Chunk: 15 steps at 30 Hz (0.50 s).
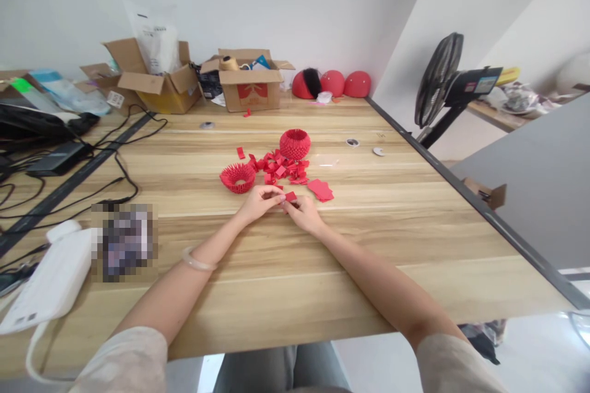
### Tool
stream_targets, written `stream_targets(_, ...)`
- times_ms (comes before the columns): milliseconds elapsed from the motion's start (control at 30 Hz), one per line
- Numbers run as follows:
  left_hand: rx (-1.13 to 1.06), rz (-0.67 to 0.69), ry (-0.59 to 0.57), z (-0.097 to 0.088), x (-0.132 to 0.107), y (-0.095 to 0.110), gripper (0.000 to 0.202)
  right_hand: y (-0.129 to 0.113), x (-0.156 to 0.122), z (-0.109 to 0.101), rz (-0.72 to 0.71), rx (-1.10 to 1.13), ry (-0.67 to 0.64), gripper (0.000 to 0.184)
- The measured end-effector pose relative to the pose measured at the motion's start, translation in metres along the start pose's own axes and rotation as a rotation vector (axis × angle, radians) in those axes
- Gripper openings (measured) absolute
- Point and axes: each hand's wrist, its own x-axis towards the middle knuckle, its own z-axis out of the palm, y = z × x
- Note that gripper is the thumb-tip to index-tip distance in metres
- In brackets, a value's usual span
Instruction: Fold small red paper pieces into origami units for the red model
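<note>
My left hand and my right hand meet at the middle of the wooden table, fingers pinched together on a small red paper piece. Just beyond them lies a heap of folded red paper pieces. A low red ring of joined pieces sits to the left of the heap. A taller red paper bowl stands behind it. A small stack of flat red paper squares lies right of my hands. A pale bangle is on my left wrist.
Cardboard boxes and red round objects line the far edge. Black cables and a white device lie at the left. A black fan stands beyond the right edge.
</note>
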Motion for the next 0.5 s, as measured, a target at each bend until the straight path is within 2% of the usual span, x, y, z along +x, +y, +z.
stream_targets(300,-0.08,-0.041,0.001,0.0006,-0.0006,0.0047,0.022,-0.0039,-0.0006,0.0,0.043,-0.036,0.019,0.033)
stream_targets(500,-0.119,-0.046,-0.04,0.001,-0.0016,0.0028,0.025,-0.0032,-0.0003,-0.0004,0.039,-0.024,-0.025,0.03)
